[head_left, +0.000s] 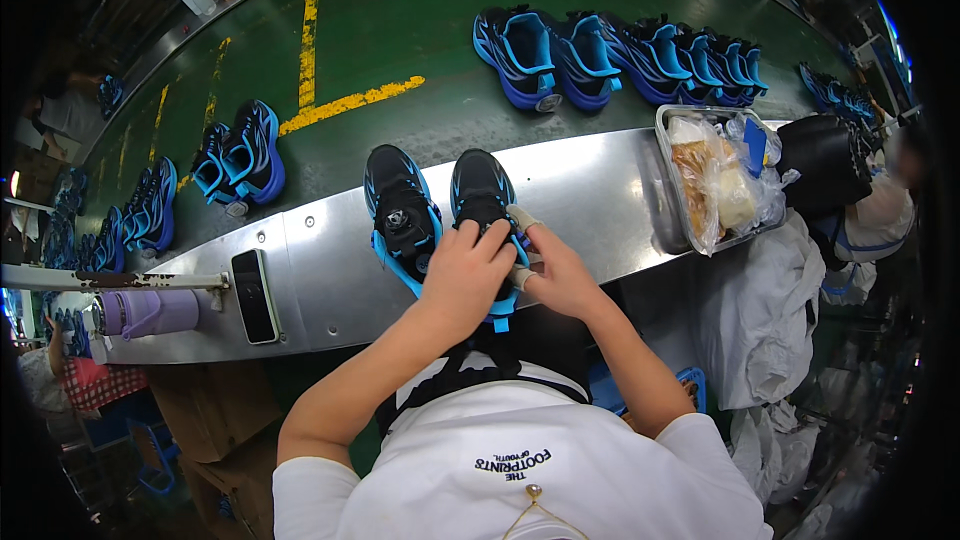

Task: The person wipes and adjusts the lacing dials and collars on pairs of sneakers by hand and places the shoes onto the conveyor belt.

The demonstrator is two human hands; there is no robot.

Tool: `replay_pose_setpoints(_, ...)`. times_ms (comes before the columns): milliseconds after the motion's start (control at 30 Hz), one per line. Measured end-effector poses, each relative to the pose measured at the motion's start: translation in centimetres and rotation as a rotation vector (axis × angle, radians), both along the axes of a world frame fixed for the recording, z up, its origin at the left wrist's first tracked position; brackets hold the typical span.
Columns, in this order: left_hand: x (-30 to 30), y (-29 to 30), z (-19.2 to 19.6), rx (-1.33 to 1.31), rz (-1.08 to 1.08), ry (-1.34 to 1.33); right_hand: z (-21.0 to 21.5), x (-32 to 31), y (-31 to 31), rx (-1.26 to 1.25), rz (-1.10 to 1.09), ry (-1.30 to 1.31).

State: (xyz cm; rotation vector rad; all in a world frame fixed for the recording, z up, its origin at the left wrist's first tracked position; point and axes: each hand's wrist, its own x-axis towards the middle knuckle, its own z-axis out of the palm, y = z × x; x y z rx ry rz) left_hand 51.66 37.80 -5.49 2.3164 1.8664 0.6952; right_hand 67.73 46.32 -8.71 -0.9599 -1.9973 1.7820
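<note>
Two black and blue sneakers lie side by side on the metal ledge, toes pointing away from me. The left sneaker [393, 178] stands free, with a round dial on its tongue. Both my hands are on the right sneaker [480, 176]. My left hand [464, 275] has its fingers bent over the tongue and closure area, hiding much of it. From the right side, my right hand [556, 272] grips the shoe's upper, with pale covers on the thumb and index finger. What the fingertips pinch there is partly hidden.
Beyond the ledge lies a green conveyor belt [400, 30] with yellow lines. Sneaker rows [660, 55] stand far right, another pair [240, 155] left. On the ledge are a phone [255, 296], a purple bottle [155, 313] and a tray [668, 175] of bagged items. A metal bar [120, 280] juts in left.
</note>
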Motion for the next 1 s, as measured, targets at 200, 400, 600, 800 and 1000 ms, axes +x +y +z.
replay_pose_setpoints(200, -1.4, -1.6, 3.7, -0.098, 0.052, -0.498, 3.6, 3.3, 4.6, 0.060, 0.160, -0.181)
replay_pose_setpoints(400, -6.9, -1.5, 3.3, 0.024, 0.531, -0.535, 7.6, -2.7, 4.5, 0.357, 0.242, 0.066)
replay_pose_setpoints(600, -6.5, -0.7, 0.8, -0.143, 0.476, -0.585, 5.4, -2.8, 4.5, 0.587, 0.362, -0.088)
replay_pose_setpoints(800, -7.7, 0.6, 1.0, -0.247, 0.310, -0.624, 6.1, -2.4, 6.0, 0.333, 0.389, 0.054)
replay_pose_setpoints(1000, -5.7, 2.0, 1.4, -0.225, 0.179, 0.077, 5.9, -2.5, 5.3, 0.560, 0.334, 0.016)
